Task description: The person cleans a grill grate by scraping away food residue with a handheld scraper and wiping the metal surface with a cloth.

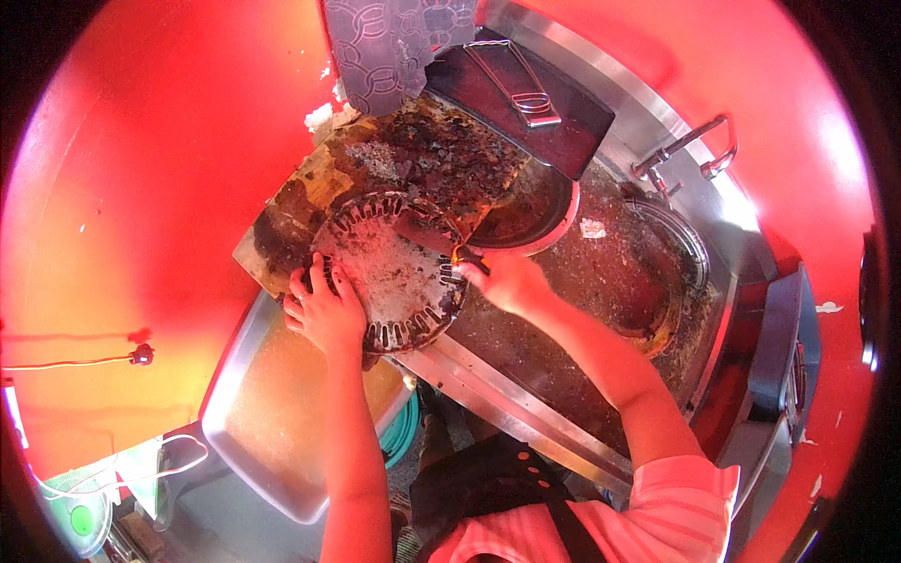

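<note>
A round, slotted metal plate [391,281], stained and crusted with dark residue, lies before me on a dirty board. Along its left rim, my left hand [327,302] holds it with fingers spread over the edge. My right hand [510,281] grips a flat-bladed hand tool [429,236] by its black and yellow handle, at the plate's right side. The blade lies over the plate's upper right part; its exact kind is hard to tell. Dark charred debris [450,151] covers much of the board [281,211] beyond the plate.
A round pan [566,211] sits partly under the board, beside a dark tray [570,134] bearing a wire rack [524,91]. Right are a sink faucet [686,144] and a coiled hose [697,246]. A large metal basin [260,422] is at lower left.
</note>
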### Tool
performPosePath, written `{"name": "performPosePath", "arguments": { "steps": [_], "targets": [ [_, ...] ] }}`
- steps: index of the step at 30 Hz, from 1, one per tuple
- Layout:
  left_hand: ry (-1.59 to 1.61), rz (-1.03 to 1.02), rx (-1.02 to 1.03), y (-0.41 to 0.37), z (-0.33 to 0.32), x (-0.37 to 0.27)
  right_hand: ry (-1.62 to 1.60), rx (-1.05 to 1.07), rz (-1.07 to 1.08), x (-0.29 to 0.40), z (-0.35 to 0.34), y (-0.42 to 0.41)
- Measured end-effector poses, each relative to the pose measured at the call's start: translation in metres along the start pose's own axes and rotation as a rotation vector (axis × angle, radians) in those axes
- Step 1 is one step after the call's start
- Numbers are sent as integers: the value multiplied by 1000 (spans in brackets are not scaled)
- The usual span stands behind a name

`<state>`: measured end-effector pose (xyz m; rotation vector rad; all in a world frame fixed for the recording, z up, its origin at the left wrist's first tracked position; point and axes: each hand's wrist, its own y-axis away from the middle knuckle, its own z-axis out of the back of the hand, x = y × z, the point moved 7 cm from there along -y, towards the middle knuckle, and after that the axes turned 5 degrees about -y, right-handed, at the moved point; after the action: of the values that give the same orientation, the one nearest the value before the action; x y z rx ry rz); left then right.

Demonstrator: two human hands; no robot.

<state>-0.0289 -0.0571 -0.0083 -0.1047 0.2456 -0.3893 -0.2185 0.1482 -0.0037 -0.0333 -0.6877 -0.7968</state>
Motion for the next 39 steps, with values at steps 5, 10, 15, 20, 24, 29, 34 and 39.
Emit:
{"name": "performPosePath", "arguments": {
  "steps": [5,10,15,20,24,29,34,39],
  "targets": [
    [-13,0,-9,-3,1,7,98,90,-21,6,-14,11],
    [-32,6,-16,-3,-1,6,57,101,19,25,-18,16],
    [-17,-2,-10,-2,-3,1,113,-44,-77,-2,10,-17],
    [-35,12,-7,-3,0,13,60,167,-52,8,-25,31],
    [-24,-4,-37,-2,-3,6,61,103,-100,-2,-22,34],
    [-16,-2,-13,-2,-4,4,109,57,-147,-20,-9,22],
    [-15,32,-15,-5,-1,9,13,119,-32,16,-38,41],
    [-44,30,-7,-2,0,3,60,124,-198,0,-15,26]
  ]
}}
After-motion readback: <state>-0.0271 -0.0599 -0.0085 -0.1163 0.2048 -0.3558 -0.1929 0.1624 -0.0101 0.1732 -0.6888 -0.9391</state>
